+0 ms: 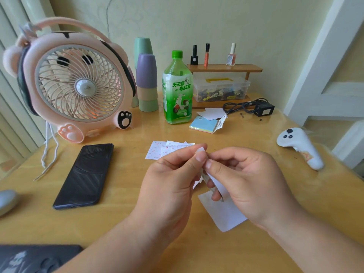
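Both hands meet just above a white sheet (224, 215) on the table (122, 223), pinching one small paper strip (215, 183) between their fingertips. Most of it hangs below the pinch, under the right palm. The left hand (169, 186) has thumb and forefinger curled onto the top end. The right hand (250, 186) pinches right beside it, knuckles up, with a slim metal tool (221, 199) tucked under its fingers. The strip's long axis runs from the fingertips down toward me, leaning right. Just past the grip are some cherry-print papers (157, 150).
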Demonstrator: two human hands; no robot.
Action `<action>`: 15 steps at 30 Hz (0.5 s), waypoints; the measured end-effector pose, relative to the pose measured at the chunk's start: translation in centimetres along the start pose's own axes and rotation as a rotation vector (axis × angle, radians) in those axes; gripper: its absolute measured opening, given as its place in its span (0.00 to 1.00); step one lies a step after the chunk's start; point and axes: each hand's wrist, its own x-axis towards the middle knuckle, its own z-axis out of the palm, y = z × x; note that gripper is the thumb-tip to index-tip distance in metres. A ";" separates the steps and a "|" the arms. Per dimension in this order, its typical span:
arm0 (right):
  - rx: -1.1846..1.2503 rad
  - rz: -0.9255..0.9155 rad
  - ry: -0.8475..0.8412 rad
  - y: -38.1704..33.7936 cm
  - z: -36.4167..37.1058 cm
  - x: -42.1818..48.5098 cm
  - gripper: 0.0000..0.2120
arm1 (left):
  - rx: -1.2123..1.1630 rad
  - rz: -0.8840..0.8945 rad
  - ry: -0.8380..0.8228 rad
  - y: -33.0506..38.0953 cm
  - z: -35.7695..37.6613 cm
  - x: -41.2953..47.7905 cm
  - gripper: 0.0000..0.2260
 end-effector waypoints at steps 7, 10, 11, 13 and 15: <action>-0.127 0.024 -0.057 -0.3 0.4 -0.2 0.10 | 0.114 0.087 0.052 0.2 0.4 -0.2 0.06; -0.163 0.013 -0.035 -0.4 0.4 -0.4 0.12 | 0.197 0.122 0.092 0.1 0.3 -0.3 0.07; -0.173 0.001 -0.023 -0.4 0.4 -0.4 0.13 | 0.218 0.129 0.112 0.1 0.3 -0.2 0.08; -0.206 -0.054 0.004 -0.3 0.5 -0.5 0.14 | 0.224 0.126 0.138 0.1 0.3 -0.2 0.10; -0.322 -0.197 0.030 0.2 0.7 -0.5 0.15 | 0.226 0.110 0.154 0.2 0.4 -0.2 0.11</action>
